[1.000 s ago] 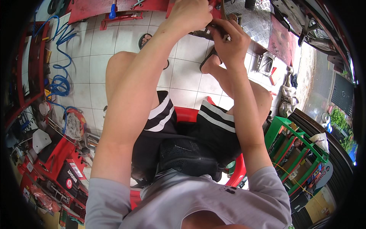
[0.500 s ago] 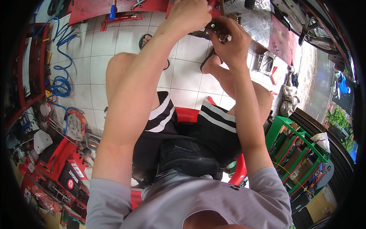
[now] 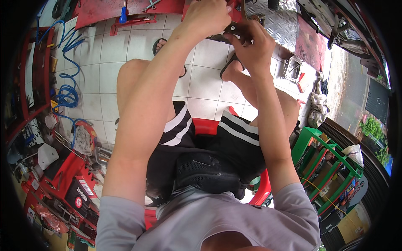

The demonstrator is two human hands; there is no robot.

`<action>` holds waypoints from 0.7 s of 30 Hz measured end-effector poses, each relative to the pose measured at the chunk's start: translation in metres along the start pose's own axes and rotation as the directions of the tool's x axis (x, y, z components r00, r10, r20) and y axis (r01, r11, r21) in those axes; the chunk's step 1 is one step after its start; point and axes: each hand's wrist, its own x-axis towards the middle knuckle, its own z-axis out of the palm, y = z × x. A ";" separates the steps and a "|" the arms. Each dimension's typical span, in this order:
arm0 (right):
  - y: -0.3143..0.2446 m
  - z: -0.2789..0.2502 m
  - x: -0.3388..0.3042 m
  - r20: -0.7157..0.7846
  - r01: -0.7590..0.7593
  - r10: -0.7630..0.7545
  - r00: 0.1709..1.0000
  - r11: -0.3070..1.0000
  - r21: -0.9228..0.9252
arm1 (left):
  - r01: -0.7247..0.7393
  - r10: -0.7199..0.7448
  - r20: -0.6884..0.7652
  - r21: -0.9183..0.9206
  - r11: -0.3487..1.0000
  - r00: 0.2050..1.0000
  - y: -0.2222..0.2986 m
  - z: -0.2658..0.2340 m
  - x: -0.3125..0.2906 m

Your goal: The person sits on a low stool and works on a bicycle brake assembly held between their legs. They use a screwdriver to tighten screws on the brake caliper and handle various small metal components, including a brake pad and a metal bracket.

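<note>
My left hand (image 3: 206,17) is at the top edge, over a red surface, its fingers curled and partly cut off by the picture's edge. What it grips is hidden. Close beside it on the right, my right hand (image 3: 257,44) has thumb and fingers bent around a small dark part (image 3: 231,28) with a bright round bolt-like spot on it. The part sits between the two hands; its exact kind does not show. Just above the right fingers, a thin brownish strip (image 3: 243,11) stands up.
A blue-handled screwdriver (image 3: 123,16) and wrenches (image 3: 150,5) lie on the red bench (image 3: 94,11) at the far left. A coiled blue hose (image 3: 67,94) hangs left. A green rack (image 3: 307,144) stands right, below a metal stand (image 3: 290,69). Red toolboxes (image 3: 63,180) crowd the lower left.
My right fingers have shifted slightly around the dark part, and its bolt-like spot has moved a little left. My left hand has moved slightly left. A blue object outside is out of sight.
</note>
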 end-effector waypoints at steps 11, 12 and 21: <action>0.008 0.004 0.001 -0.046 0.076 -0.077 0.996 0.997 -0.027 | 0.031 -0.032 -0.014 -0.075 0.997 0.999 0.002 -0.003 -0.001; 0.010 0.004 0.001 -0.037 0.105 -0.107 0.994 0.993 -0.050 | 0.029 -0.030 -0.015 -0.068 0.997 0.999 0.003 -0.002 0.000; 0.013 0.006 0.001 -0.061 0.059 -0.060 0.996 0.998 -0.027 | 0.069 -0.072 -0.037 -0.077 0.995 0.997 0.005 -0.002 0.000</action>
